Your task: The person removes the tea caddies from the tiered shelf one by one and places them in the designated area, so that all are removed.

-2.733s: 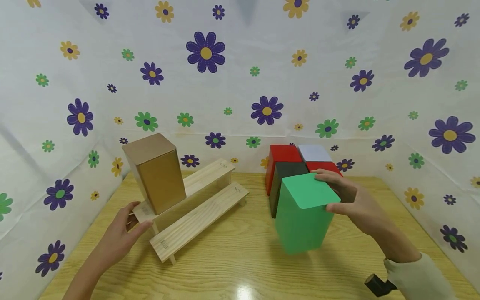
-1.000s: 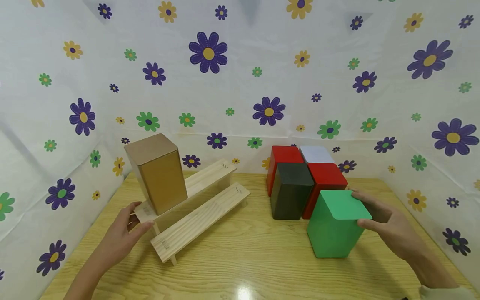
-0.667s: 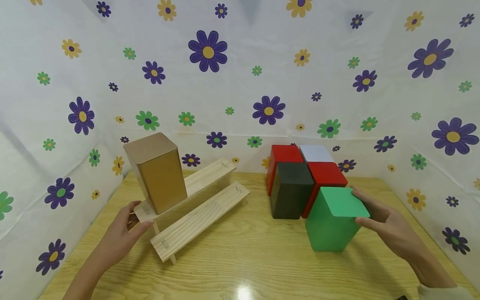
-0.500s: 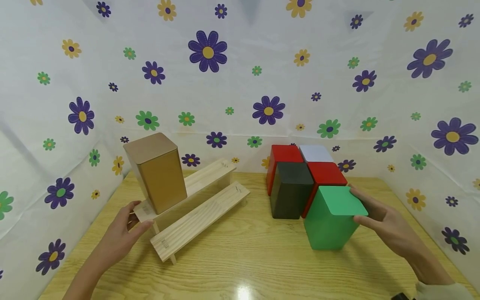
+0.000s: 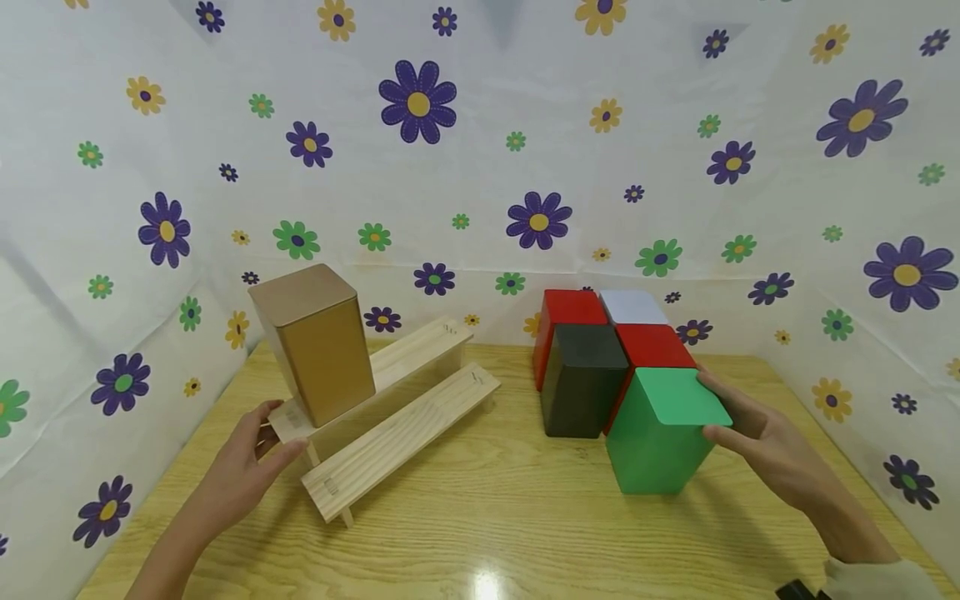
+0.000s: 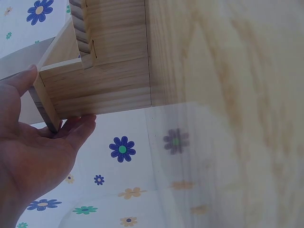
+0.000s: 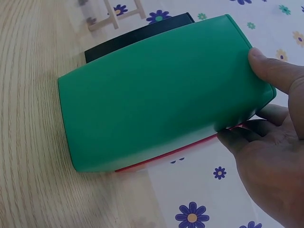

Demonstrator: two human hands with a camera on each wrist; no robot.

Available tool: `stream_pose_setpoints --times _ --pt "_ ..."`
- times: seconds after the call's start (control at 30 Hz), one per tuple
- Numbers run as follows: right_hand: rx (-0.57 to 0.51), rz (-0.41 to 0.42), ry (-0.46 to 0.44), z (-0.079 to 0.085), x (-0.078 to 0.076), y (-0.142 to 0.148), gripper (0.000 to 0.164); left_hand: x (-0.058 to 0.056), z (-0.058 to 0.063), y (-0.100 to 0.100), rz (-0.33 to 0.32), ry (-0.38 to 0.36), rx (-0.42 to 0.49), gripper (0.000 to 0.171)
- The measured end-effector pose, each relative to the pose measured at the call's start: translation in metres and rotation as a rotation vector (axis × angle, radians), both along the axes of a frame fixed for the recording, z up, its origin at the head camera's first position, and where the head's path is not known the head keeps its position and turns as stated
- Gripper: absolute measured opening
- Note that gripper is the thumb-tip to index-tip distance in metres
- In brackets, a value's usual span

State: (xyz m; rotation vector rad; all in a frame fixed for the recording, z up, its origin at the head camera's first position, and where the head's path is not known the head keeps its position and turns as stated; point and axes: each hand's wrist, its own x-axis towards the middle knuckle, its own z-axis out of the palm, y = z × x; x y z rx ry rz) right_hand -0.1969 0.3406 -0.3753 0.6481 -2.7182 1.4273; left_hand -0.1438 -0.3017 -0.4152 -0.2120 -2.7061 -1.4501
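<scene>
My right hand (image 5: 772, 446) grips the upper edges of a tall green box (image 5: 660, 454), thumb on the near side and fingers on the right side. The box stands upright at the table's right, close in front of a red box (image 5: 657, 347); whether they touch is unclear. In the right wrist view, the thumb (image 7: 270, 69) lies across the green box's top corner. My left hand (image 5: 243, 462) holds the near left end of a two-step wooden rack (image 5: 401, 446), pinching its end board in the left wrist view. A gold box (image 5: 330, 362) stands on the rack's upper step.
A black box (image 5: 583, 387), a second red box (image 5: 573, 308) and a white box (image 5: 633, 307) stand grouped behind the green one. Flowered cloth (image 5: 480, 167) walls the back and sides. The wooden table (image 5: 495, 500) extends between rack and boxes.
The green box went from in front of the black box rightward and down, then crept back and slightly left toward the red box, still in my right hand. My left hand stayed on the rack.
</scene>
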Motion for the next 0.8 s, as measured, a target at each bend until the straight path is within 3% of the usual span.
stream_pose_setpoints --times 0.57,0.67,0.8 --pt "-0.088 0.083 0.014 0.002 -0.003 0.002 0.071 -0.002 -0.001 0.0 -0.015 0.015 0.019 0.071" --pt "-0.087 0.067 0.043 0.008 -0.002 0.001 0.067 -0.001 -0.001 0.001 -0.015 0.015 0.024 0.071" --pt "-0.055 -0.015 0.108 0.022 -0.001 -0.005 0.063 -0.001 0.0 0.001 -0.013 0.007 0.02 0.071"
